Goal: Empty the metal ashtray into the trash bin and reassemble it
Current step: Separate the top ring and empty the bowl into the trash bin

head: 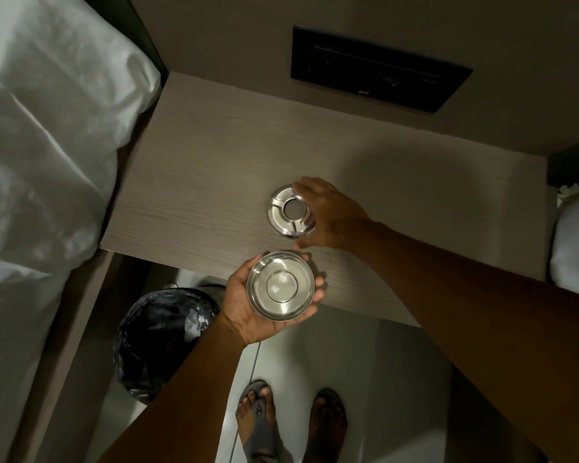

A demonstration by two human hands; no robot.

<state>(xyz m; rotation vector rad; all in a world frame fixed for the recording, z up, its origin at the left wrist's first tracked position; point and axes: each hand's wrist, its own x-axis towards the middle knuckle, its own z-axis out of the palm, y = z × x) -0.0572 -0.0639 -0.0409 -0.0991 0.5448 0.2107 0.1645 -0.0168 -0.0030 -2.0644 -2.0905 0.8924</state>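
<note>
My left hand [248, 305] cups the shiny metal ashtray bowl [280, 286] from below, just over the front edge of the bedside table [194, 202]. The bowl looks empty and faces up. The ashtray lid [290, 210], a metal ring with a round hole in its middle, lies on the table beyond the bowl. My right hand [331, 213] grips the lid's right rim, fingers curled over its far and near edges. The trash bin [157, 342], lined with a black bag, stands on the floor below and left of the bowl.
A bed with white sheets [41, 162] runs along the left. A black switch panel [378, 68] sits on the wall behind the table. A white pillow-like object [575, 242] is at the right edge. My feet in sandals [291, 426] stand on the tiled floor.
</note>
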